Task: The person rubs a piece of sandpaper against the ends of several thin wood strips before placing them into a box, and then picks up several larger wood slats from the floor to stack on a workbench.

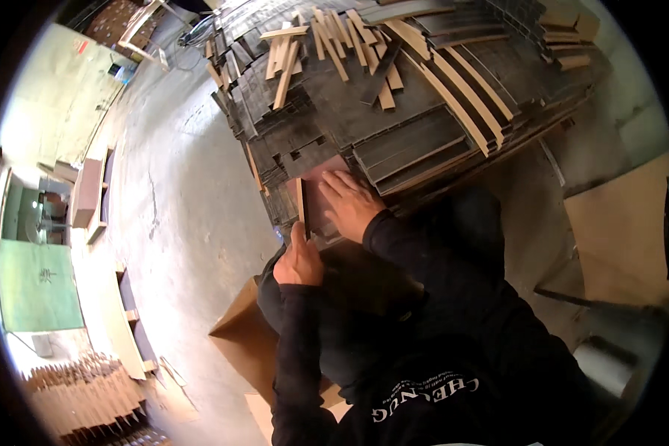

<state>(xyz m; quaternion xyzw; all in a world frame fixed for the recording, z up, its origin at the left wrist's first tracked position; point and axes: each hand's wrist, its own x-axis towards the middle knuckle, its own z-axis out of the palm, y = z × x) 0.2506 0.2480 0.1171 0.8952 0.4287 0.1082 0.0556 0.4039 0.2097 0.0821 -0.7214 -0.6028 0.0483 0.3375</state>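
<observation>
My left hand is closed round the near end of a short, narrow wooden strip. The strip has a pale edge and a dark side, and it stands along the left part of a flat pinkish sheet. On that sheet my right hand lies with its fingers stretched out, just right of the strip. Under the sheet is a dark, worn work surface at its near left corner. What the sheet is made of I cannot tell.
Several loose pale strips lie in a heap farther back on the work surface. Long curved strips and dark flat slats sit to the right. A brown cardboard box is on the floor at left, and a tan panel leans at right.
</observation>
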